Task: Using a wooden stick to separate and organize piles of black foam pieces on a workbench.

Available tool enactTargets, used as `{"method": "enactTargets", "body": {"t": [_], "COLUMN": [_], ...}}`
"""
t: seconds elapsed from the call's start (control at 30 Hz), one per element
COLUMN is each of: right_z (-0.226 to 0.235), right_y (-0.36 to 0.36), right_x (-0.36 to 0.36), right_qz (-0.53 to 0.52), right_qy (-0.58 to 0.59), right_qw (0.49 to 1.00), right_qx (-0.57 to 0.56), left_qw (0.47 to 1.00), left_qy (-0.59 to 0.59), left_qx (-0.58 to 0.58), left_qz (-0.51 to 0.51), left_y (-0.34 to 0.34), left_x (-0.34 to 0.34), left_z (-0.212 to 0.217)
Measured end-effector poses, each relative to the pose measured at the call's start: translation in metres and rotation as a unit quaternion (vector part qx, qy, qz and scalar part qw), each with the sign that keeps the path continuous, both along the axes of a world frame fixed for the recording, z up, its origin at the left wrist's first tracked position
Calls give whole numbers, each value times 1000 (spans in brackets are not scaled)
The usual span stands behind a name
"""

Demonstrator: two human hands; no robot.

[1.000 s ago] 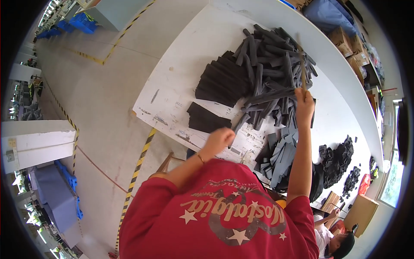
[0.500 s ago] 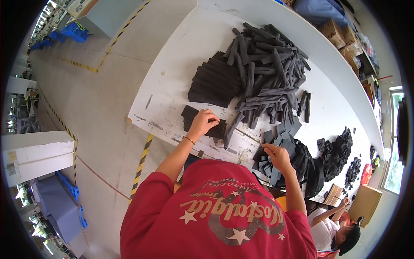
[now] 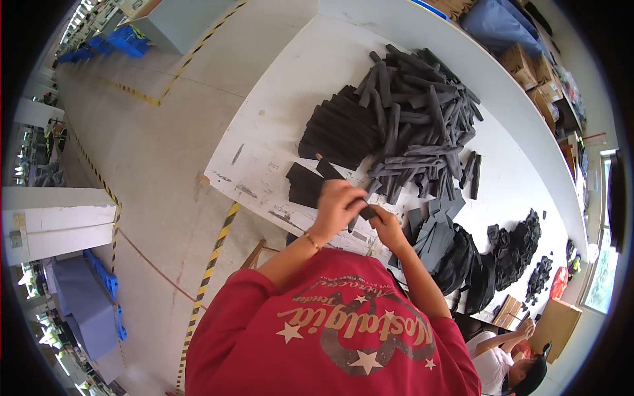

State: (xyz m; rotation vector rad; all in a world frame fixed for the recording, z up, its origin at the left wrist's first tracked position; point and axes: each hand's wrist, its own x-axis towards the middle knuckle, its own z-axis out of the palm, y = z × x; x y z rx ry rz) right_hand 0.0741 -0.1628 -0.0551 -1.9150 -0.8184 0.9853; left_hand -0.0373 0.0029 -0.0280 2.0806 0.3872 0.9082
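My left hand (image 3: 338, 206) and my right hand (image 3: 386, 224) meet over the near edge of the white table (image 3: 277, 119). Together they pinch a small dark flat piece (image 3: 366, 212) between the fingers. Just beyond the left hand lie a few flat black sheets (image 3: 307, 185). Farther back a fanned stack of black pieces (image 3: 337, 132) leans against a big heap of dark grey strips (image 3: 422, 129). To the right of my right hand sits a pile of grey flat cut pieces (image 3: 436, 234).
Black scraps (image 3: 515, 244) lie further right on the table. Another person (image 3: 508, 366) sits at the lower right by a cardboard box (image 3: 555, 323). Yellow-black floor tape (image 3: 211, 270) runs under the table edge; blue crates (image 3: 86, 303) stand at lower left.
My right hand has come back from the grey pile toward my body. My left hand has left the black sheets, and both hands now meet on one small dark piece.
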Motion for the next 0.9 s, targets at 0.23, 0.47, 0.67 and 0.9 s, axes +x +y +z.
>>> {"method": "enactTargets", "body": {"t": [0.23, 0.47, 0.67, 0.9], "right_z": [1, 19, 38, 80], "right_y": [26, 7, -35, -112], "right_x": [-46, -54, -57, -7], "right_qz": [7, 14, 66, 55], "right_qy": [-60, -97, -41, 34], "right_qw": [997, 995, 995, 989], "right_qx": [40, 4, -62, -136], "left_qw": [576, 594, 677, 679], "left_qy": [-219, -243, -206, -296], "left_qx": [-788, -750, -663, -623], "left_qz": [18, 158, 244, 251], "left_y": [-9, 10, 46, 135], "left_x": [-14, 4, -7, -23], "left_z": [-65, -23, -40, -16]}}
